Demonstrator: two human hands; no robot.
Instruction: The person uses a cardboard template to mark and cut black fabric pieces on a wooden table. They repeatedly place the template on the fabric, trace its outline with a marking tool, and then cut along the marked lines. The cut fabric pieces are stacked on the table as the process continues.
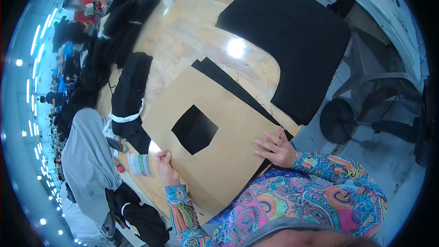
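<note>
A large brown cardboard pattern (233,160) with a squarish cut-out lies over black fabric (228,82), whose edge sticks out along the far right side; black shows through the cut-out. At the pattern's left edge, my left hand (167,168) pinches the card between thumb and fingers. My right hand (280,150) rests on its right edge with the fingers spread and holds nothing. Beyond it, a big black cloth piece (292,32) with a curved inner edge lies flat and partly overhangs the table's right side.
A black fabric bundle tied with a white strip (125,119) lies on the wooden table (183,27) at left. Near it are a small packet (139,164) and a grey cloth-draped heap (89,151). A grey plastic chair (370,59) stands right. People work at far left.
</note>
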